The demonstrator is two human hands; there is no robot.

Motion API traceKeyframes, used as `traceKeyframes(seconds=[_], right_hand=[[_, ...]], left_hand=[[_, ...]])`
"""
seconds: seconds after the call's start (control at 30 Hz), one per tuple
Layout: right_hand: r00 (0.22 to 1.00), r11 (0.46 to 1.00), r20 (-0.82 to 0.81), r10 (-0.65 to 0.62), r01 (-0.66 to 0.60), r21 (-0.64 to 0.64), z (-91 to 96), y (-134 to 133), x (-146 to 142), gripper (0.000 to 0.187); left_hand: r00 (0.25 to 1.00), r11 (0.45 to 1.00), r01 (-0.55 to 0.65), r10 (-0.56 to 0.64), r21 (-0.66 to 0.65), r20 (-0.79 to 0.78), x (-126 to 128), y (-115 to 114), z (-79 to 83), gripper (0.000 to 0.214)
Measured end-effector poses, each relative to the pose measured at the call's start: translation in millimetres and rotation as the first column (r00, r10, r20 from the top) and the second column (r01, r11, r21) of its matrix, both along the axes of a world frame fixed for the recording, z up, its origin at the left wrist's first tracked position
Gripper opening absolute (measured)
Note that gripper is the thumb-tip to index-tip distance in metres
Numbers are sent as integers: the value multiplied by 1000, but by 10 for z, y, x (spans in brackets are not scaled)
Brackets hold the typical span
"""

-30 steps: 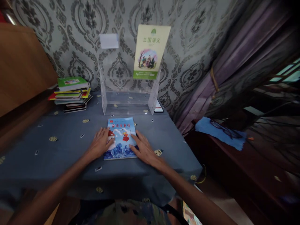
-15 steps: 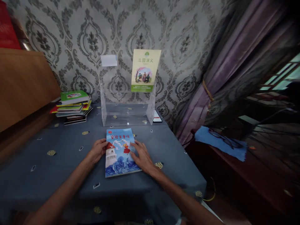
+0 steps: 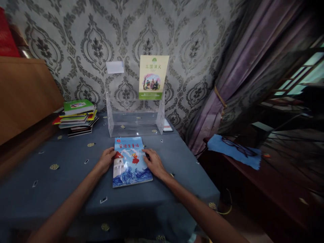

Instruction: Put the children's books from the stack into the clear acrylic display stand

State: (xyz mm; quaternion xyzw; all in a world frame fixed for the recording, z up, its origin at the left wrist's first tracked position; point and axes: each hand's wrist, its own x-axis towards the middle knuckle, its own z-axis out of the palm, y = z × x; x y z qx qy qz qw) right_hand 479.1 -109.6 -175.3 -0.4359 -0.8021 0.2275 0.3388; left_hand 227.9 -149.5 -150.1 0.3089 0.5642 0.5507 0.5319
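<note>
"Grey patterned wallpaper (image 3: pixel 98 44) at the back, dark blue worktop (image 3: pixel 68 152) below, and our marker is the clear stand (image 3: pixel 136 118) facing us. So where's the blue book (image 3: pixel 131 163)?"

"Just in front of the stand! Cover up, lying on the worktop, its far edge close to the stand's base."

"And the hands?"

"One at each side of the book! Left hand (image 3: pixel 107 158) on its left edge, fingers curled in; whether they pinch it, I can't tell. Right hand (image 3: pixel 153 162) opposite, fingers bent at the right edge, and again no telling if that's a grip or a light touch."

"Up on the stand itself: cream-and-green book (image 3: pixel 153 77), upright at the right, and a white slip (image 3: pixel 114 67) at the top left."

"Left of the stand, an uneven pile of books (image 3: pixel 77 118), green cover uppermost. Right of the stand, a purple curtain (image 3: pixel 210 104), tied back; farther right, glasses (image 3: pixel 239 146) on a light blue cloth (image 3: pixel 220 146)!"
</note>
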Motion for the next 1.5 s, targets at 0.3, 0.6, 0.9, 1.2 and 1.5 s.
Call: traceKeyframes(seconds=[0.3, 0.6, 0.9, 1.2, 1.5], right_hand=[[994, 997, -114, -2, -6, -71, 12, 115, 32, 35], [997, 991, 13, -77, 77, -105, 104, 514, -32, 38], [992, 991, 40, -117, 120, -61, 7, 873, -99, 51], [994, 992, -102, -23, 10, -123, -34, 889, -68, 55], [993, 989, -105, -48, 33, -145, 12, 848, -68, 57]], left_hand=[[374, 987, 141, 19, 77, -927, -200, 223, 22, 25], [-66, 913, 407, -13, -39, -998, 363, 357, 136, 30], [-193, 961, 204, -146, -185, -970, 1073, 618, 326, 55], [-206, 952, 180, -210, -248, -956, 1242, 647, 467, 45], [-279, 950, 207, -174, -236, -944, 1202, 601, 414, 47]])
